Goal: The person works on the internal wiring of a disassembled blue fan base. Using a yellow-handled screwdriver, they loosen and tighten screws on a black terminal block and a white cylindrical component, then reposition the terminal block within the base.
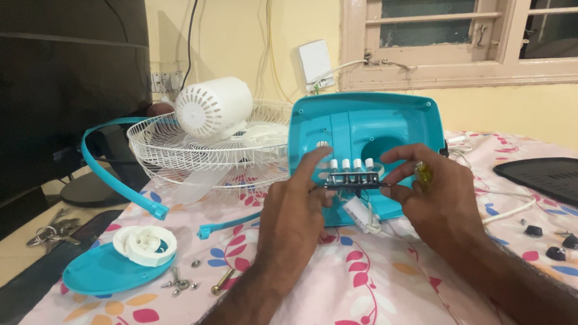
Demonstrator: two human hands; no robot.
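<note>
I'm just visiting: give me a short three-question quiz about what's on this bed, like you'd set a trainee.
1. True or false: both hands hold the push-button switch block.
2. Which hand also grips a yellow-handled screwdriver: A left hand, B right hand?
3. What white part rests on the teal round plate?

Key: 1 true. 2 B. 3 a white ring-shaped plastic part, beside loose screws.
</note>
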